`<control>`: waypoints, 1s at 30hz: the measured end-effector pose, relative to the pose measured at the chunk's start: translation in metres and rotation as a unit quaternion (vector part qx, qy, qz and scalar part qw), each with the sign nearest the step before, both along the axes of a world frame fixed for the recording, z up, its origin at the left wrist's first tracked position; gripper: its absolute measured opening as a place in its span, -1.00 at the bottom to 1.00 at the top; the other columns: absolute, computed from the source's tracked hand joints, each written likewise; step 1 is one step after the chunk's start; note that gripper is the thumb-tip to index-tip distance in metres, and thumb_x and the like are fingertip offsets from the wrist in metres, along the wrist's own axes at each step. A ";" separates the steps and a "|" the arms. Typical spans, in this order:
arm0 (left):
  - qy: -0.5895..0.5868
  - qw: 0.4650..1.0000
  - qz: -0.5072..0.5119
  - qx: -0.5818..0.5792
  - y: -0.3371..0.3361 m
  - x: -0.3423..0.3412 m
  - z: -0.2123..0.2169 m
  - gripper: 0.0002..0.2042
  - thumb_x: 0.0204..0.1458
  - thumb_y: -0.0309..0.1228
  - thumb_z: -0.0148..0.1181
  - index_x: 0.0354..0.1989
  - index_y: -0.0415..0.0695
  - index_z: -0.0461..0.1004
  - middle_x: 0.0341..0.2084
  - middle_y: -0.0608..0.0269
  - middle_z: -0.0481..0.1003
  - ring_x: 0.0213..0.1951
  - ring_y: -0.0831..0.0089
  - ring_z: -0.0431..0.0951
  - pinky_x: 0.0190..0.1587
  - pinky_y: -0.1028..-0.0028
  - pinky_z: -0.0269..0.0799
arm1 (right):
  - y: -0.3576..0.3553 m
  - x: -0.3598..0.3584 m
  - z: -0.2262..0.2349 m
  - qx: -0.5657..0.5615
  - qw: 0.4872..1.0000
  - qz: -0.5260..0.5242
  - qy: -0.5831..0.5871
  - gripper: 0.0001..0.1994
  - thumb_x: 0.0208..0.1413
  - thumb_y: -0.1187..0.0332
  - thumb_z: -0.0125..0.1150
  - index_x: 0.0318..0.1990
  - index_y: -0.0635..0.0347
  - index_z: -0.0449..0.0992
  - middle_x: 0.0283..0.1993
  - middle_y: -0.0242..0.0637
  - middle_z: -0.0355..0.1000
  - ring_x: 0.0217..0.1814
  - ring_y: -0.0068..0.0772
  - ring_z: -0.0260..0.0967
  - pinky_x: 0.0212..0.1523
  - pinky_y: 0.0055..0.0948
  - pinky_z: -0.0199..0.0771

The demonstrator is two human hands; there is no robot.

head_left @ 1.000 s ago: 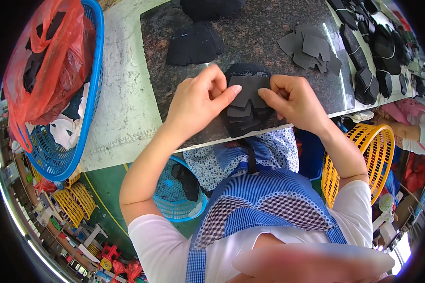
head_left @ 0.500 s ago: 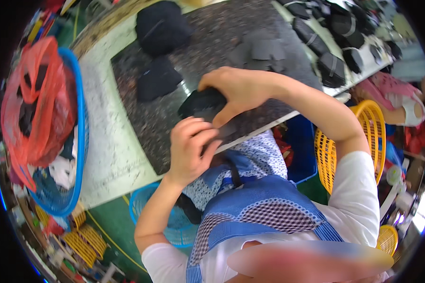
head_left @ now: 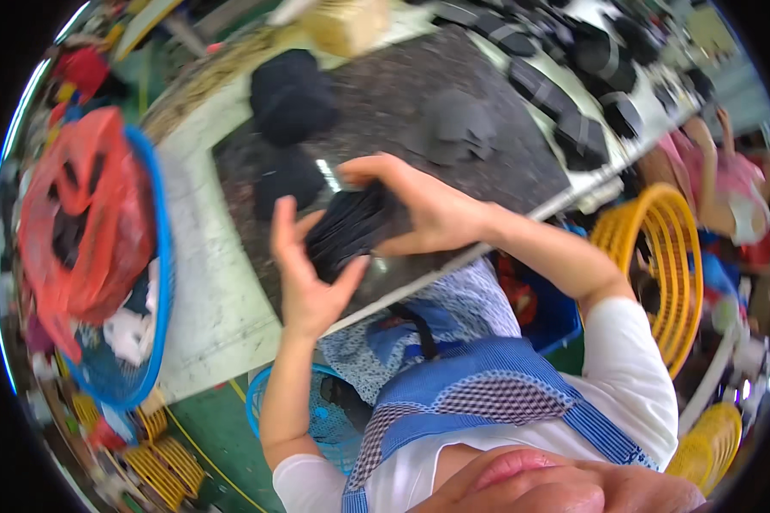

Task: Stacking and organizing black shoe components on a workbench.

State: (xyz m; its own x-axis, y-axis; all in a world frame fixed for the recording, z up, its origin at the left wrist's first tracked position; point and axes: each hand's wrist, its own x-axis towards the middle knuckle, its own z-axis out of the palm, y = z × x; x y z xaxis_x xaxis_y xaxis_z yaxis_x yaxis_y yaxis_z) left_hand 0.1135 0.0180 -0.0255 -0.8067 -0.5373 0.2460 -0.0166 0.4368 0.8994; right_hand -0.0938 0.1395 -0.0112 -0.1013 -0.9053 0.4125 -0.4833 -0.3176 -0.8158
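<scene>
A stack of thin black cut pieces, likely fabric (head_left: 351, 231), is gripped between my two hands, its layered edges facing up. My left hand (head_left: 304, 278) has its thumb and fingers around the near left end of the stack. At the far right side, my right hand (head_left: 423, 205) curves round it with thumb and fingers. The stack is over the near part of a dark speckled slab (head_left: 385, 94). Beyond my left hand lie a small black pile (head_left: 287, 179) and a larger black pile (head_left: 291, 94). Grey flat pieces (head_left: 458, 128) sit farther right on the slab.
On my left stands a blue basket (head_left: 161, 282) with a red plastic bag (head_left: 90, 239). Tied black bundles (head_left: 539, 90) line the far right of the table. Yellow baskets (head_left: 693, 291) stand at right, near another person (head_left: 727, 188). A light blue basket (head_left: 261, 402) is below the table edge.
The black stack has been tipped up, so its layered edges show. My left hand has moved left and opened wider around it; my right hand has shifted to its side. The view has shifted slightly.
</scene>
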 end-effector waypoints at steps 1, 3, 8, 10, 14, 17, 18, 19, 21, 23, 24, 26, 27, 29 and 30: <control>-0.006 0.996 0.010 -0.083 0.000 -0.005 -0.003 0.12 -0.13 -0.49 0.53 0.52 -0.16 -0.24 0.22 -0.04 0.26 0.24 0.13 0.37 0.30 0.21 0.32 | 0.003 0.004 -0.002 0.062 0.995 -0.005 -0.078 0.01 -0.18 0.34 0.59 0.45 0.20 0.08 0.27 0.00 0.27 0.36 -0.10 0.25 0.37 -0.22 0.25; 0.005 0.995 -0.012 -0.101 0.008 -0.020 -0.029 0.12 -0.18 -0.37 0.57 0.49 -0.25 -0.15 0.33 -0.11 0.16 0.34 0.05 0.26 0.37 0.17 0.23 | 0.008 0.016 -0.018 0.056 0.992 -0.051 -0.099 0.05 -0.12 0.13 0.59 0.48 0.17 0.03 0.25 -0.03 0.27 0.36 -0.13 0.24 0.40 -0.20 0.17; -0.003 0.986 0.041 -0.162 0.023 -0.021 -0.027 -0.22 -0.15 -0.27 0.54 0.24 -0.20 0.23 0.02 -0.10 0.44 0.01 -0.09 0.53 0.02 0.17 0.51 | -0.013 0.054 -0.030 0.023 0.962 -0.225 -0.153 -0.69 0.13 0.22 0.25 -0.11 0.25 0.43 -0.31 -0.28 0.38 -0.27 -0.45 0.32 -0.20 -0.41 0.38; 0.037 0.983 0.031 -0.178 0.027 -0.008 -0.032 -0.27 -0.11 -0.22 0.52 0.19 -0.20 0.25 -0.06 -0.07 0.46 -0.12 -0.08 0.58 -0.11 0.16 0.55 | -0.012 0.059 -0.029 -0.004 0.975 -0.189 -0.114 -0.74 0.16 0.22 0.21 -0.28 0.25 0.40 -0.41 -0.30 0.33 -0.33 -0.48 0.26 -0.28 -0.42 0.32; 0.023 0.984 0.044 -0.170 0.047 0.018 -0.012 -0.33 -0.04 -0.20 0.47 0.17 -0.21 0.25 -0.13 -0.11 0.50 -0.25 -0.10 0.61 -0.23 0.12 0.56 | -0.016 0.059 -0.009 0.036 0.991 -0.121 -0.052 -0.77 0.07 0.28 0.27 -0.39 0.25 0.42 -0.48 -0.21 0.36 -0.40 -0.31 0.33 -0.33 -0.33 0.31; -0.034 0.986 0.124 -0.110 0.062 0.050 0.011 -0.38 -0.07 -0.17 0.48 0.09 -0.19 0.32 -0.28 -0.05 0.56 -0.23 -0.05 0.63 -0.25 0.13 0.56 | -0.033 0.079 0.021 -0.043 0.991 -0.016 0.123 -0.79 -0.10 0.31 0.37 -0.49 0.21 0.46 -0.51 -0.15 0.41 -0.47 -0.04 0.38 -0.38 -0.20 0.31; -0.033 0.982 0.167 -0.077 0.068 0.063 0.011 -0.36 -0.09 -0.16 0.49 0.11 -0.19 0.33 -0.24 -0.07 0.57 -0.24 -0.07 0.63 -0.24 0.12 0.57 | -0.041 0.092 0.024 -0.069 0.985 0.030 0.155 -0.77 -0.11 0.29 0.39 -0.50 0.20 0.46 -0.52 -0.17 0.40 -0.49 -0.04 0.38 -0.38 -0.20 0.32; -0.049 0.977 0.199 -0.062 0.074 0.079 0.008 -0.33 -0.09 -0.15 0.49 0.13 -0.20 0.32 -0.22 -0.09 0.57 -0.25 -0.08 0.64 -0.23 0.11 0.58 | -0.049 0.108 0.025 -0.075 0.980 0.076 0.170 -0.76 -0.12 0.27 0.40 -0.50 0.19 0.45 -0.53 -0.17 0.40 -0.50 -0.03 0.39 -0.39 -0.20 0.32; -0.063 0.959 0.277 -0.015 0.088 0.111 0.007 -0.32 -0.10 -0.17 0.50 0.16 -0.21 0.33 -0.17 -0.13 0.58 -0.25 -0.13 0.64 -0.21 0.09 0.59 | -0.065 0.145 0.024 -0.078 0.964 0.154 0.202 -0.74 -0.13 0.22 0.40 -0.49 0.17 0.46 -0.52 -0.17 0.41 -0.48 -0.06 0.42 -0.41 -0.19 0.34; -0.060 0.936 0.343 0.054 0.097 0.152 -0.001 -0.36 -0.12 -0.16 0.52 0.10 -0.20 0.39 -0.16 -0.13 0.58 -0.16 -0.07 0.66 -0.13 0.15 0.60 | -0.079 0.184 0.014 -0.046 0.943 0.238 0.227 -0.65 -0.02 0.10 0.41 -0.32 0.18 0.47 -0.46 -0.12 0.44 -0.38 0.01 0.47 -0.32 -0.13 0.43; -0.035 0.923 0.375 0.077 0.102 0.172 -0.012 -0.36 -0.13 -0.15 0.53 0.08 -0.20 0.41 -0.16 -0.12 0.59 -0.14 -0.02 0.67 -0.11 0.18 0.60 | -0.084 0.201 0.015 -0.020 0.932 0.279 0.230 -0.60 0.01 0.05 0.41 -0.25 0.20 0.48 -0.41 -0.09 0.46 -0.32 0.04 0.49 -0.27 -0.10 0.46; -0.117 0.865 0.470 0.134 0.118 0.223 -0.011 -0.36 -0.15 -0.12 0.56 0.04 -0.22 0.44 -0.17 -0.06 0.60 -0.16 0.12 0.69 -0.10 0.24 0.58 | -0.101 0.231 0.016 -0.006 0.928 0.326 0.177 -0.52 0.07 -0.01 0.39 -0.08 0.21 0.48 -0.24 -0.06 0.49 -0.14 0.07 0.51 -0.16 -0.09 0.51; -0.130 0.813 0.556 0.114 0.123 0.252 -0.021 -0.43 -0.12 -0.14 0.55 -0.01 -0.23 0.48 -0.18 0.01 0.62 -0.20 0.24 0.66 -0.12 0.30 0.56 | -0.116 0.240 0.013 0.000 0.933 0.309 0.182 -0.53 0.09 0.00 0.37 -0.05 0.20 0.50 -0.17 -0.07 0.49 -0.09 0.05 0.51 -0.15 -0.12 0.51; 0.037 0.691 0.697 0.188 0.139 0.331 -0.062 -0.56 -0.01 -0.29 0.50 -0.03 -0.24 0.50 -0.17 0.12 0.62 -0.17 0.37 0.62 -0.10 0.38 0.53 | -0.152 0.259 0.001 0.028 0.930 0.301 0.211 -0.58 0.13 0.05 0.36 -0.04 0.18 0.52 -0.09 -0.09 0.50 -0.05 -0.02 0.52 -0.14 -0.18 0.52; 0.073 0.633 0.752 0.173 0.152 0.368 -0.078 -0.56 0.01 -0.30 0.49 -0.01 -0.24 0.50 -0.15 0.15 0.61 -0.17 0.39 0.62 -0.12 0.42 0.53 | -0.169 0.266 -0.009 0.050 0.921 0.303 0.238 -0.61 0.14 0.08 0.35 -0.05 0.18 0.53 -0.08 -0.10 0.51 -0.05 -0.07 0.53 -0.15 -0.20 0.52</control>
